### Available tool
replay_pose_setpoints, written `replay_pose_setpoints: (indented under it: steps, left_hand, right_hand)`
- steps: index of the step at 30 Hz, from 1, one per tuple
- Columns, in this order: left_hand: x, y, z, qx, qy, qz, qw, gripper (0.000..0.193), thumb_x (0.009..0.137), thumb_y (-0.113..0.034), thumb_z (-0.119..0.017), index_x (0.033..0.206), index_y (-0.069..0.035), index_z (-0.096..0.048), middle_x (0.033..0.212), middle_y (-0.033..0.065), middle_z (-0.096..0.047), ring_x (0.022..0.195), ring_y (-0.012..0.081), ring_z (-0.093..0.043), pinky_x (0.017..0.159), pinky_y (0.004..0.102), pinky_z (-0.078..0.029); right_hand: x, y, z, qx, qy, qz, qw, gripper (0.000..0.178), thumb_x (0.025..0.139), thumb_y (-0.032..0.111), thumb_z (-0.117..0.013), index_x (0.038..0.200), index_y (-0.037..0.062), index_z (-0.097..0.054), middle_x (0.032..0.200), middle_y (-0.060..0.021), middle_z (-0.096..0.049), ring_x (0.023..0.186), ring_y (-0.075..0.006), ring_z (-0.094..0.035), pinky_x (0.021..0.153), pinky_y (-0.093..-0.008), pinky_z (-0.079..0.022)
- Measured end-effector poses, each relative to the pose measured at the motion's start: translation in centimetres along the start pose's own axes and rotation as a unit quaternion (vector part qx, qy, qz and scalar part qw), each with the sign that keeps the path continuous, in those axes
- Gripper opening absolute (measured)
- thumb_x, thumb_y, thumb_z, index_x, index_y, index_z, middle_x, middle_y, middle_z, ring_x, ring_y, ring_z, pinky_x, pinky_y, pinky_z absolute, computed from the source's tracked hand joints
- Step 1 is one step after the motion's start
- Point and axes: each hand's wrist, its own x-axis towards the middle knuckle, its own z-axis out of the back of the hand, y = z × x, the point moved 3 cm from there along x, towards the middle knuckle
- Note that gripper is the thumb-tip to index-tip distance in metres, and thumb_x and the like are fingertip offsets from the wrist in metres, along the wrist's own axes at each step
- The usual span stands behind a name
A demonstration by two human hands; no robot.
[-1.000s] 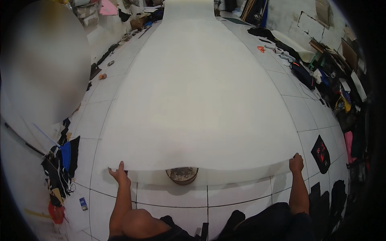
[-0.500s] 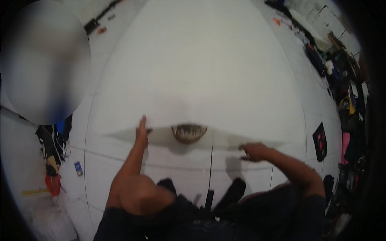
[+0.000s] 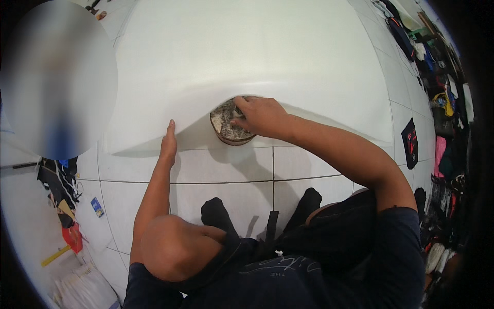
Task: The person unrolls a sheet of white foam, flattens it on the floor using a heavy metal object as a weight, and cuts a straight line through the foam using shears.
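A large white sheet (image 3: 257,46) spreads over the floor, its near edge bowed up in the middle. Under that bow is a round, tub-like weight (image 3: 223,122) with a rough grey top and a brown rim; the sheet's edge curves around its far side. My right hand (image 3: 262,117) reaches in from the right, its fingers bent and closed on the top of the weight. What exactly the fingertips grip is hidden. To the left, my left hand (image 3: 169,143) rests edge-on at the sheet's near edge, fingers stretched out, holding nothing.
White floor tiles (image 3: 226,167) lie between me and the sheet. A dark flat piece (image 3: 409,143) is on the right, with a heap of clothes and clutter beyond. At the left are a small blue packet (image 3: 97,207) and a red item (image 3: 72,237). A blurred patch covers the upper left.
My right hand has moved left and forward from the sheet's edge onto the weight. More of the weight's top shows. My left hand stays by the edge; the view has tilted down.
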Motion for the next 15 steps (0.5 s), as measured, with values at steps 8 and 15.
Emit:
replay_pose_setpoints:
  steps: [8,15]
  left_hand:
    - [-1.0,0.2,-0.5,-0.028,-0.003,0.021,0.999,0.089,0.085,-0.061,-0.044,0.136,0.010,-0.031,0.143,0.0217,-0.033,0.133,0.0299,-0.029,0.109,0.0350,-0.019]
    - [-1.0,1.9,0.7,0.037,-0.123,0.063,0.990,0.075,0.080,-0.045,-0.064,0.122,0.014,-0.044,0.129,0.0198,-0.047,0.118,0.0261,-0.044,0.100,0.0350,-0.033]
  right_hand:
    - [-4.3,0.6,0.0,-0.009,0.043,0.120,0.992,0.031,0.080,0.033,-0.063,0.093,0.0088,-0.048,0.059,-0.0118,-0.057,0.057,-0.0335,-0.058,0.049,-0.0444,-0.045]
    - [-10.8,1.3,0.4,0.079,0.116,0.054,0.989,0.034,0.079,0.036,-0.063,0.089,0.0073,-0.048,0.058,-0.0139,-0.057,0.054,-0.0358,-0.057,0.048,-0.0447,-0.045]
